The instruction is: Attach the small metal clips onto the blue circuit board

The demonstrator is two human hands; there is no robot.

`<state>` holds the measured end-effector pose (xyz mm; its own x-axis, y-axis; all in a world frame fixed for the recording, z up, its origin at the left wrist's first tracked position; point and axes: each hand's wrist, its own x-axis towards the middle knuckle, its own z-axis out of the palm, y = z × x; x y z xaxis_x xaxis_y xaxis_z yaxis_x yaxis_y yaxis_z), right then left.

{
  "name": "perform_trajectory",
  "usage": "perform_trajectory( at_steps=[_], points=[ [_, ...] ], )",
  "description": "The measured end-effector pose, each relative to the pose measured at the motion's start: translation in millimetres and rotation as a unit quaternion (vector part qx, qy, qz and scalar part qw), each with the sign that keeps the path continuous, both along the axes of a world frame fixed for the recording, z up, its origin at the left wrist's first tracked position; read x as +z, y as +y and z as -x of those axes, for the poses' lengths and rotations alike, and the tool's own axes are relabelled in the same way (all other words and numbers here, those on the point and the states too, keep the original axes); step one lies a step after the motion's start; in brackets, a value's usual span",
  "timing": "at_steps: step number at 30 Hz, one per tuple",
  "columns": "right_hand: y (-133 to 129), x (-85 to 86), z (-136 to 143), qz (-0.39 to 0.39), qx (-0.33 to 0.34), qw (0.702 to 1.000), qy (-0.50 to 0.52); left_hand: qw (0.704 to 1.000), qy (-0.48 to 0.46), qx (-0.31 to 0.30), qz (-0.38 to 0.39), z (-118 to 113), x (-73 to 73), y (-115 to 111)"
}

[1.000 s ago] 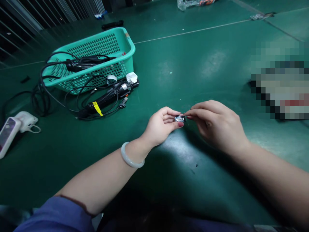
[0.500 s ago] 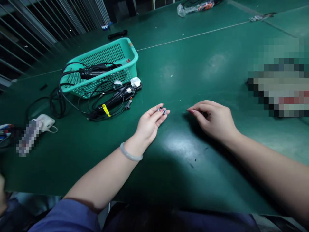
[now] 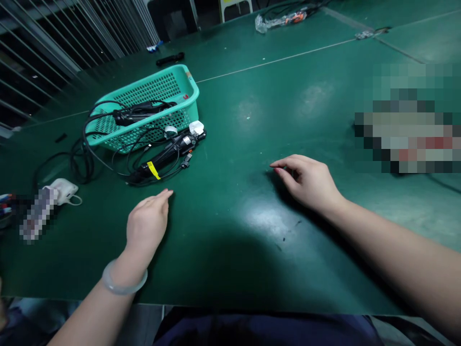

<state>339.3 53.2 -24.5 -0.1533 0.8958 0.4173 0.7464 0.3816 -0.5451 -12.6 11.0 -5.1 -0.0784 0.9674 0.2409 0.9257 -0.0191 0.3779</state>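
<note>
My left hand [image 3: 147, 223], with a pale bangle [image 3: 124, 282] on the wrist, hovers over the left part of the green table, back of the hand up. Its fingers are pressed together; whatever they hold is hidden beneath. Just beyond it lies a black handheld device [image 3: 162, 156] with a yellow tag and a coiled cable. My right hand [image 3: 306, 180] rests at the middle right. Thumb and forefinger are drawn into a pinch, and anything between their tips is too small to make out.
A turquoise basket [image 3: 190, 98] holding a black corded tool [image 3: 131, 114] stands behind the device. At left lie a white object with a loop [image 3: 65, 191] and a blurred-out item. A plastic-wrapped item [image 3: 277, 21] is at the back; a pixelated object [image 3: 406, 134] sits at right.
My left hand has moved left and nearer to me, turning from palm up to back up; the small grey piece in its fingers is out of sight. My right hand keeps its pinch.
</note>
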Motion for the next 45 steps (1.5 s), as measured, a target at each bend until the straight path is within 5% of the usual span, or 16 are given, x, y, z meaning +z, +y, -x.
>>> perform_trajectory(
  at_steps=[3,9,20,27,31,35,40,45],
  points=[
    [-0.2,0.6,-0.3,-0.001,-0.002,1.0,-0.002,0.995,0.066,-0.064,0.03,6.9,-1.6,1.2],
    [-1.7,2.1,-0.9,0.002,0.0,1.0,-0.003,0.992,0.079,-0.087,0.052,6.1,3.5,8.2],
    [0.9,-0.3,-0.5,0.004,0.001,1.0,0.001,0.995,0.057,-0.03,0.077,11.6,4.7,12.4],
    [1.5,-0.7,-1.5,0.011,0.001,1.0,0.003,0.989,-0.102,-0.011,0.108,2.2,-5.8,8.3],
    [2.7,-0.6,-0.6,0.019,0.006,1.0,0.007,0.964,-0.235,-0.048,0.113,-28.2,-13.8,18.9],
    [3.5,-2.2,0.1,0.036,0.015,0.999,-0.001,0.936,-0.302,-0.135,0.119,-94.1,-18.8,37.2],
    [4.0,-5.3,-1.1,0.072,0.046,0.996,-0.027,0.829,-0.464,-0.248,0.187,-176.2,-18.1,55.1],
    [5.9,-3.1,-7.7,0.113,0.067,0.99,-0.042,0.781,-0.569,-0.208,0.154,-185.4,-13.8,57.9]
  ],
)
